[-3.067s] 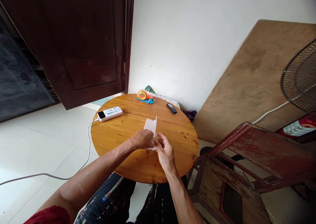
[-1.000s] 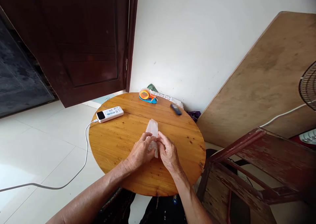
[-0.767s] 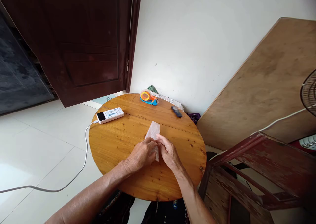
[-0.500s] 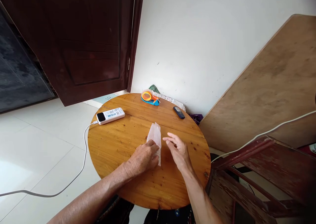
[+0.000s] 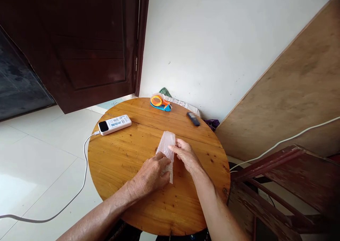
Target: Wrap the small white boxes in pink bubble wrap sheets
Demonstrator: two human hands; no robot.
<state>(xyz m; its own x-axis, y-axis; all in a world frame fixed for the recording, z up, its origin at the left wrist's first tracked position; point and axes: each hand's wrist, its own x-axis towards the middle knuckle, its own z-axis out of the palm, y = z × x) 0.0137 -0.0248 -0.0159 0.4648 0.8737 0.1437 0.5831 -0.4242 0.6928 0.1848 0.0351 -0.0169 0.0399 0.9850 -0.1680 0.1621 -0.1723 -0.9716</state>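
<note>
A folded strip of whitish, see-through bubble wrap (image 5: 166, 141) lies on the round wooden table (image 5: 122, 163), its far end pointing toward the wall. My left hand (image 5: 154, 170) is closed over its near left part, fingers curled and gripping or pressing it. Whatever lies beneath those fingers is hidden. At the wrap's right edge, my right hand (image 5: 185, 154) pinches it between thumb and fingers, the thumb resting on top.
A white power bank (image 5: 115, 124) with a cable (image 5: 85, 156) sits at the table's left. An orange and blue tape dispenser (image 5: 160, 103) stands at the back, with a small dark blurred object (image 5: 193, 119) to its right. A wooden chair (image 5: 273, 177) is at right.
My right hand has moved left onto the wrap's right edge and closed its fingers there. My left hand stays on the wrap. The view has shifted slightly.
</note>
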